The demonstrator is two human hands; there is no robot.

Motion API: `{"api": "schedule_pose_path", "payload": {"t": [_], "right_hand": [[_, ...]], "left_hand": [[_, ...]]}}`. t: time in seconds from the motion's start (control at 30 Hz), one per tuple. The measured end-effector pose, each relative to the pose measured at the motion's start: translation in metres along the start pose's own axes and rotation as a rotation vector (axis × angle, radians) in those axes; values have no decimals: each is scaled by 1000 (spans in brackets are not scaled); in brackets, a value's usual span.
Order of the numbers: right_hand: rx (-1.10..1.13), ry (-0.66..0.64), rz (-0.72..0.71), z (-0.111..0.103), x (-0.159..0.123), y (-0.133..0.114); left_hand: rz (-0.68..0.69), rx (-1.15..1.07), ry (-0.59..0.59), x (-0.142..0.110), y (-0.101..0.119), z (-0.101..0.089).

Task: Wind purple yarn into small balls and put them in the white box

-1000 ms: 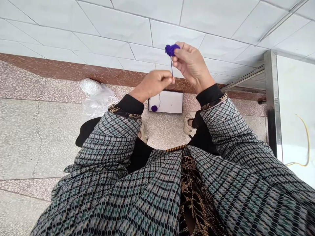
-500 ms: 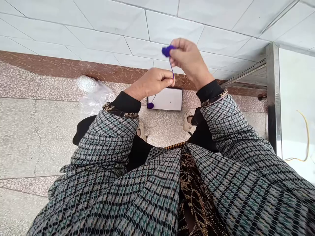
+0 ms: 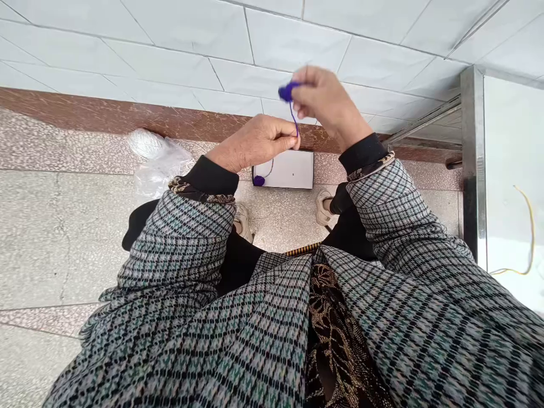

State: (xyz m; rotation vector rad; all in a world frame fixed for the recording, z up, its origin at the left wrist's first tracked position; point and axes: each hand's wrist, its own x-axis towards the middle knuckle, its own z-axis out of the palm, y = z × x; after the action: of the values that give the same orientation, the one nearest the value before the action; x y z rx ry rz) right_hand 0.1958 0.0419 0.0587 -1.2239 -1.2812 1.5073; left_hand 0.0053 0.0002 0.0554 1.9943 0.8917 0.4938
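Note:
My right hand [image 3: 318,96] is raised in front of the tiled wall, its fingers closed round a small purple wad of yarn [image 3: 287,92]. From that wad a purple strand [image 3: 294,120] runs down to my left hand [image 3: 263,139], which pinches it between thumb and finger. Below the hands, a small ball of purple yarn [image 3: 258,181] sits in the left corner of a shallow white box [image 3: 293,170] with a dark rim. A thread leads up from this ball towards my left hand. The right fingers are slightly blurred.
On the floor at the left lie a white yarn ball [image 3: 147,144] and a clear plastic bag [image 3: 159,170]. My shoes [image 3: 325,207] stand either side of the box. A metal-framed white panel [image 3: 474,170] rises at the right, with a yellow cord [image 3: 531,238] near it.
Both hands keep their grip on the yarn and stay nearly in place. The strand between them now bends slightly, and the thread above the box hangs in a wider curve.

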Motion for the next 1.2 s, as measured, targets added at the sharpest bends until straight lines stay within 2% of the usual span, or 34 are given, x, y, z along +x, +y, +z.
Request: {"api": "schedule_pose_path", "payload": {"t": [0.1, 0.17, 0.2, 0.27, 0.33, 0.4, 0.43, 0.5, 0.6, 0.67, 0.73, 0.83, 0.87, 0.93, 1.0, 1.07, 1.13, 1.2], "right_hand": [[-274, -253, 152, -4, -11, 0], [-236, -374, 217, 0, -25, -14], [-161, -380, 225, 4, -31, -22], [65, -289, 172, 11, -36, -35], [277, -102, 55, 15, -31, -36], [318, 67, -41, 13, -19, -25], [250, 102, -49, 11, -13, -18], [-7, 30, 15, 4, -7, -4], [-310, -274, 192, 0, -14, -3], [-284, -383, 251, 4, -25, -15], [-107, -326, 217, 10, -32, -26], [182, -102, 45, 14, -26, -27], [210, -42, -3, 13, -21, -23], [102, 13, -22, 8, -11, -11], [-157, -89, 61, 3, -9, -4], [-335, -269, 166, 1, -15, -6], [-266, -372, 211, 4, -24, -16], [-36, -295, 141, 8, -30, -27]], "left_hand": [[-30, 4, 238, -4, 3, -15], [-94, 44, 373, -4, -1, -24], [-137, 64, 399, -3, -3, -26], [-208, 84, 368, -1, -6, -24], [-208, 72, 242, 1, -6, -16], [-118, 55, 65, 1, -3, -7], [-66, 46, -5, 0, -1, -4], [-5, 29, -35, -2, 2, -5], [-55, 49, 176, -4, -1, -17], [-158, 98, 303, -3, -6, -24], [-244, 123, 323, -1, -11, -24], [-206, 91, 157, 1, -9, -13], [-156, 77, 81, 1, -7, -9], [-63, 50, -16, -1, 0, -6], [-31, 43, 42, -3, 3, -10], [-75, 69, 211, -5, 0, -18], [-161, 108, 331, -4, -7, -23], [-221, 110, 320, -1, -14, -21]]}}
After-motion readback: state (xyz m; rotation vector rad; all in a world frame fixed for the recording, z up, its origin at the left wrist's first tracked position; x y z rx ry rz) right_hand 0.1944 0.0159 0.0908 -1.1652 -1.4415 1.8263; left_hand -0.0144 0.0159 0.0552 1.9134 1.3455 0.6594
